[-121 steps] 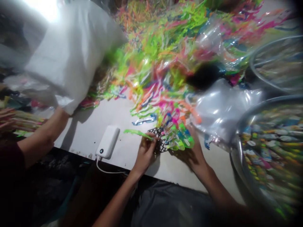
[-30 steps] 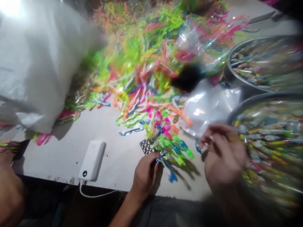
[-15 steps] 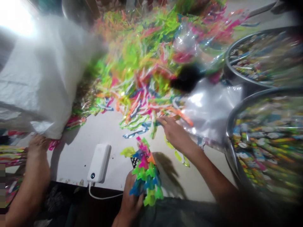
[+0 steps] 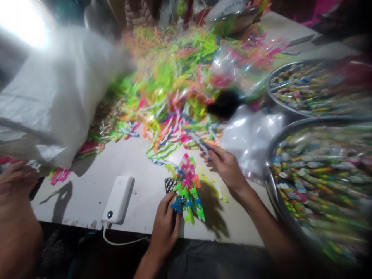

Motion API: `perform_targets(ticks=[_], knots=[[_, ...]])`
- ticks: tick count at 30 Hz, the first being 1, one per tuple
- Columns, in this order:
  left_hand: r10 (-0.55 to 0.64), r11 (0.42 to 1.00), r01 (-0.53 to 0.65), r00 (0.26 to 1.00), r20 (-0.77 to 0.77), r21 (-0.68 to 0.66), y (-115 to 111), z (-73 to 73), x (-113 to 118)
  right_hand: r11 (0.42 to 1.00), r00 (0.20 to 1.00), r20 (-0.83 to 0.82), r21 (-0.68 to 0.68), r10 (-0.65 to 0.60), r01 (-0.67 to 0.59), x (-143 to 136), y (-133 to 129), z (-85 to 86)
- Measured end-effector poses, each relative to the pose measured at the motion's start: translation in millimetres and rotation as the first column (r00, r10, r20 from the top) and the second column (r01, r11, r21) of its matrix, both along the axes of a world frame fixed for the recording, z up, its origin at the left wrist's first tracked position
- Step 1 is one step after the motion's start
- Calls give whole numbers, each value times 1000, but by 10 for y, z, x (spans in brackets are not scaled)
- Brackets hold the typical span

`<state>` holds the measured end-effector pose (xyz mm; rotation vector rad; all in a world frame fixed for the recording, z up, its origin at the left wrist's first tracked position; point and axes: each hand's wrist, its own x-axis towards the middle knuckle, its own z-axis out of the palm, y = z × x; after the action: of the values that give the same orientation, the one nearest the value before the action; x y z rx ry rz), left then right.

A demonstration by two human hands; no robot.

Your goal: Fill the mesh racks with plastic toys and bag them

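Near the table's front edge [image 4: 87, 186], left hand [image 4: 167, 223] fingers curled tight round a bunch of neon plastic pieces [image 4: 187, 190] over a checkered card [image 4: 170, 184], right hand [image 4: 226, 166] pinching one thin piece [image 4: 202, 145] at the heap [image 4: 174, 85], other fingers loosely bent.

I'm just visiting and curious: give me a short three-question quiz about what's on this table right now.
1. True or false: the left hand grips a fanned bunch of coloured plastic pieces.
2. Which object lies left of that bunch, with a cable plugged in?
A. white power bank
B. metal spoon
C. black phone
3. Fill in: the right hand reaches to the edge of the ___ of neon plastic pieces.

Key: 1 true; 2 A; 3 pile.
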<state>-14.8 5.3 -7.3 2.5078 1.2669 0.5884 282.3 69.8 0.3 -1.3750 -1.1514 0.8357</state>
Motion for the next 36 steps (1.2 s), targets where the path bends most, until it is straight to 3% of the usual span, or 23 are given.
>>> perform_targets(ticks=[2, 4, 7, 14, 18, 21, 24, 27, 30, 32, 33, 34, 36], knots=[[-46, 999, 46, 999, 7, 21, 0, -21, 10, 990, 987, 117, 97, -110, 99, 77, -31, -6], [-66, 997, 66, 998, 18, 30, -10, -47, -12, 979, 898, 396, 141, -191, 146, 137, -23, -39], [-77, 996, 75, 996, 51, 39, -17, -60, -65, 987, 758, 632, 98, -159, 125, 187, 44, -96], [-280, 960, 277, 945, 166, 43, -83, 4, -127, 970, 731, 661, -18, -171, 243, 307, -29, -38], [-311, 949, 314, 926, 212, 19, -227, -127, -110, 992, 778, 624, -43, -67, 120, 310, -118, 25], [-314, 945, 327, 918, 242, -15, -300, -190, -99, 999, 770, 637, 12, -47, 51, 256, -18, 6], [-229, 960, 267, 918, 323, -79, -224, -64, -46, 997, 727, 682, 57, -79, 55, 215, 188, -93], [-32, 987, 89, 926, 375, -136, 63, 193, 134, 987, 710, 687, 100, -157, 122, 218, 364, -181], [136, 981, -81, 934, 330, -175, 476, 355, 391, 963, 710, 651, 185, -269, 195, 252, 395, -97], [81, 985, -46, 973, 216, -164, 734, 328, 526, 918, 743, 541, 278, -394, 284, 259, 332, 90], [14, 990, 10, 986, 169, -142, 844, 277, 574, 874, 768, 429, 336, -475, 352, 248, 288, 213], [-71, 990, 85, 990, 126, -109, 943, 208, 613, 800, 800, 216, 393, -560, 454, 226, 241, 343], [-218, 975, 220, 974, 55, -37, 1118, 51, 680, 637, 761, -236, 431, -604, 639, 152, 162, 583]])
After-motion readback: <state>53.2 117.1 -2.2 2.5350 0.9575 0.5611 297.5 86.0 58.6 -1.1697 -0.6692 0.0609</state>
